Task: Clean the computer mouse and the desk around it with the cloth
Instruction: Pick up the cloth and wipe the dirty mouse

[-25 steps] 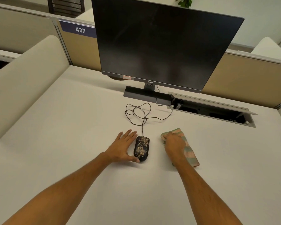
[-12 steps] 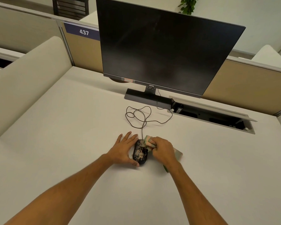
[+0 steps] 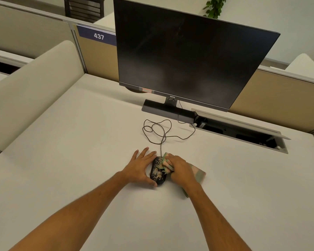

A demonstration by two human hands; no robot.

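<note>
Two hands on the mouse, wipe in progress

Mouse (image 3: 158,173): black, speckled with pale grit over its top, flat on the worktop (image 3: 80,142) in front of the monitor (image 3: 188,55). Its cable (image 3: 161,131) runs back toward the monitor in loose loops.

Left hand (image 3: 140,167): open, fingers spread, palm and thumb braced against the mouse's left flank. Steadying it, not closed around it.

Right hand (image 3: 179,169): clenched on a bunched cloth (image 3: 166,164), wad pressed on the front right of the mouse. Rest of the cloth trails flat on the worktop behind the hand, on the mouse's right.

Judgement, step: the mouse top is being wiped. Much grit shows on the rear half, so this is early. The worktop around the mouse is not yet done.

Handling, judged:
- Mouse: light, hard, smooth shell. Likely slides on the worktop under sideways rubbing, hence the brace. Best taken by the two flanks, clear of the cable end.
- Cloth: soft and limp, conforms to the curved shell. A wad gives pressure, a flat spread suits the worktop.
- Cable: slack, so the mouse can be lifted or shifted a little without tugging.

Risk: loose grit may be pushed off onto the worktop.
</note>
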